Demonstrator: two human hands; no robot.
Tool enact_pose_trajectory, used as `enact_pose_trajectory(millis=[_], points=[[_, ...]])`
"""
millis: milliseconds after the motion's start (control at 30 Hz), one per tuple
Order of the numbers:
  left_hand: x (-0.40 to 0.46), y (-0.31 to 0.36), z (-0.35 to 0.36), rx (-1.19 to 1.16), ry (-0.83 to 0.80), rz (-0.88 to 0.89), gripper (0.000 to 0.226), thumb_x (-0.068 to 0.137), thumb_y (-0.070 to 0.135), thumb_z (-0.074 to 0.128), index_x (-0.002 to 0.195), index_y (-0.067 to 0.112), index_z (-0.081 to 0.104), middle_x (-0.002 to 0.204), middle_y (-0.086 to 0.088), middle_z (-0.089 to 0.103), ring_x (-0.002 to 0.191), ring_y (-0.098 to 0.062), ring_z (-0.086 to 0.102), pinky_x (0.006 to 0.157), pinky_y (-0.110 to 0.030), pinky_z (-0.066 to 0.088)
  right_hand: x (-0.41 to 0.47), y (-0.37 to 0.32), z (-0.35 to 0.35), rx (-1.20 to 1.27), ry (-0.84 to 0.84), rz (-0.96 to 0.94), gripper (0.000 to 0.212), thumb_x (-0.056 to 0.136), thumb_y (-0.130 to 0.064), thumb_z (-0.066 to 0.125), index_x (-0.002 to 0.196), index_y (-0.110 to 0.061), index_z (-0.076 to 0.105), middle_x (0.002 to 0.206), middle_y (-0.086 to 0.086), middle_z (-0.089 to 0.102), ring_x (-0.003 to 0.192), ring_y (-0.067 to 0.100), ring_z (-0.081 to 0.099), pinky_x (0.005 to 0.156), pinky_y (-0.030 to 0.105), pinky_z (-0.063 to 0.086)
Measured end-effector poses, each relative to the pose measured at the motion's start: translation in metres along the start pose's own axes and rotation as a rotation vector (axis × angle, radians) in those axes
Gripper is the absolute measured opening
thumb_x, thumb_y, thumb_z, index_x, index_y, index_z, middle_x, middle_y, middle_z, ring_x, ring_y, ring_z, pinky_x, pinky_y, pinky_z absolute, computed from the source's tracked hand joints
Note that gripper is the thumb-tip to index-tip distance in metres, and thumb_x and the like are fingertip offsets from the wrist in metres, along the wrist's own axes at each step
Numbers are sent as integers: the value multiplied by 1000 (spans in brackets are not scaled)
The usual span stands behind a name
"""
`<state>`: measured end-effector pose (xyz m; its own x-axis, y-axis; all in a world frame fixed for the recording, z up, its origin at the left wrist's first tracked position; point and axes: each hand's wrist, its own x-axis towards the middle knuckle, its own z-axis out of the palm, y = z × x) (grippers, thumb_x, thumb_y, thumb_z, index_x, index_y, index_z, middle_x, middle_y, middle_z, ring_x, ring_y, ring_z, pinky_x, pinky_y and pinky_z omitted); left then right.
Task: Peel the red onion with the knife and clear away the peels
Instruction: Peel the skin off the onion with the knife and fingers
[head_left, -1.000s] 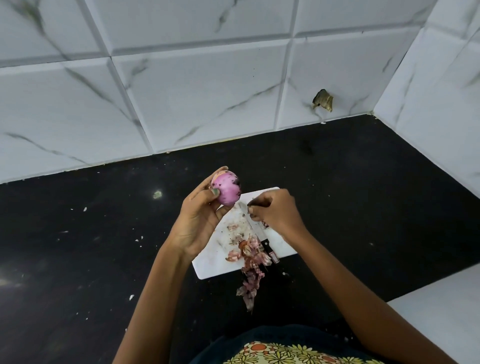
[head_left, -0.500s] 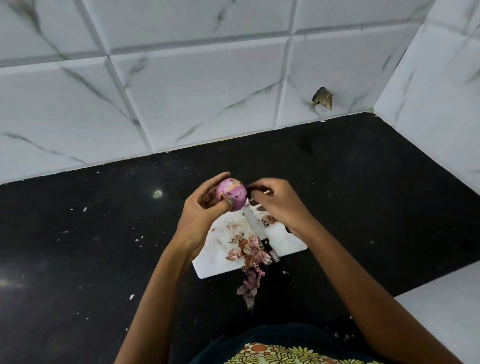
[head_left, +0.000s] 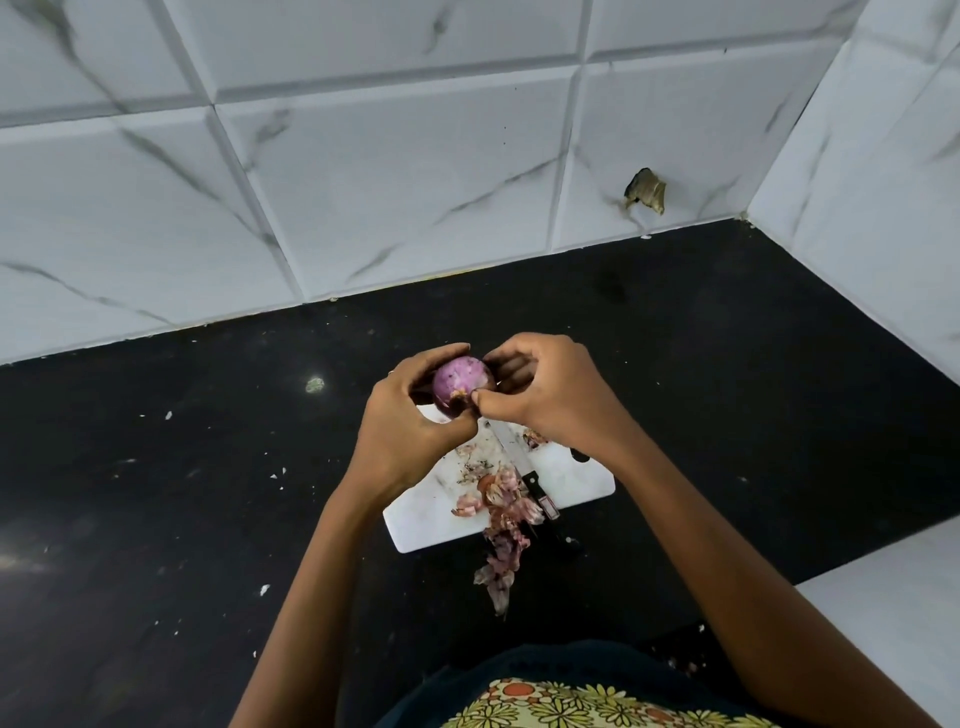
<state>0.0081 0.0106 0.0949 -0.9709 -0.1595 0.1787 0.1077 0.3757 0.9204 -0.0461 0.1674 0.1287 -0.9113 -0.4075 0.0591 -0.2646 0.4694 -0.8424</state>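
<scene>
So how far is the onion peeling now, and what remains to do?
Mostly done: the red onion looks largely bare, and a pile of peels lies across the white cutting board edge onto the black counter. In hand: the left hand holds the onion while the right hand pinches its lower end. The knife lies on the board. Left: clearing the peels.

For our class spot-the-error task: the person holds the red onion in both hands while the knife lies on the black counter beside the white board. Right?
Not quite. In the head view the knife lies on the white board, not beside it on the counter. The left hand and right hand do hold the onion.
</scene>
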Motion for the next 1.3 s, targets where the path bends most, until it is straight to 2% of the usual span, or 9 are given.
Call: enact_pose_trajectory(millis=[233, 300, 567, 667, 867, 967, 1033, 1133, 1300], points=[[-2, -2, 0, -43, -36, -19, 60, 67, 1, 76, 121, 23, 62, 115, 9, 65, 103, -4, 62, 82, -15, 51, 2, 5, -5, -17, -26, -2, 21, 73, -10, 74, 94, -12, 73, 80, -4, 71, 72, 1, 68, 65, 12, 54], [-3, -2, -1, -77, -47, -31, 60, 66, 5, 75, 121, 24, 61, 115, 10, 65, 105, -4, 62, 81, -16, 51, 2, 7, -7, 17, 10, 10, 18, 77, -5, 69, 93, -10, 74, 79, -3, 71, 72, 4, 69, 68, 16, 56], [-2, -1, -4, -119, -42, -49, 60, 66, 14, 72, 124, 23, 60, 117, 9, 65, 106, -8, 62, 87, -23, 54, -1, 6, -4, 115, -34, 78, 27, 71, -24, 79, 94, -13, 70, 83, -5, 71, 77, 5, 68, 70, 20, 57], [-3, 0, -3, -130, -46, -49, 60, 66, 14, 72, 124, 22, 61, 117, 9, 65, 106, -8, 62, 87, -24, 54, 0, 7, -1, 127, -17, 111, 20, 70, -18, 78, 89, -15, 71, 79, -5, 71, 74, 6, 68, 69, 23, 57], [-4, -5, -6, -288, -64, -124, 59, 67, 9, 69, 124, 20, 60, 121, 4, 64, 112, -13, 61, 90, -29, 53, -3, 7, -4, 386, 14, 168, 15, 81, 8, 63, 85, -4, 70, 79, 15, 71, 67, 17, 71, 62, 21, 57], [-4, -6, -5, -359, -55, -144, 59, 65, 12, 71, 122, 21, 61, 120, 3, 65, 112, -16, 62, 89, -29, 53, -4, 6, -4, 409, 6, 184, 13, 86, 2, 60, 89, -5, 70, 81, 13, 72, 71, 19, 72, 66, 25, 59], [-4, -6, -5, -365, -35, -148, 61, 62, 18, 72, 122, 22, 61, 119, 3, 65, 111, -17, 62, 88, -30, 54, -4, 4, -5, 420, -20, 175, 11, 85, -10, 67, 93, -3, 70, 84, 12, 72, 75, 20, 72, 70, 29, 60], [-5, -5, -5, -308, -14, -110, 61, 66, 14, 73, 125, 20, 60, 120, 2, 65, 111, -15, 63, 91, -32, 53, -4, 3, -1, 186, -1, 97, 31, 74, -29, 79, 95, -9, 69, 85, 3, 72, 78, 13, 71, 69, 27, 59], [-5, -3, 0, -282, 2, -85, 61, 67, 12, 73, 126, 19, 59, 121, 4, 65, 111, -14, 62, 92, -28, 52, -2, 1, 3, 125, 66, 99, 27, 67, -20, 80, 89, -10, 68, 78, -1, 71, 72, 10, 69, 66, 26, 59]])
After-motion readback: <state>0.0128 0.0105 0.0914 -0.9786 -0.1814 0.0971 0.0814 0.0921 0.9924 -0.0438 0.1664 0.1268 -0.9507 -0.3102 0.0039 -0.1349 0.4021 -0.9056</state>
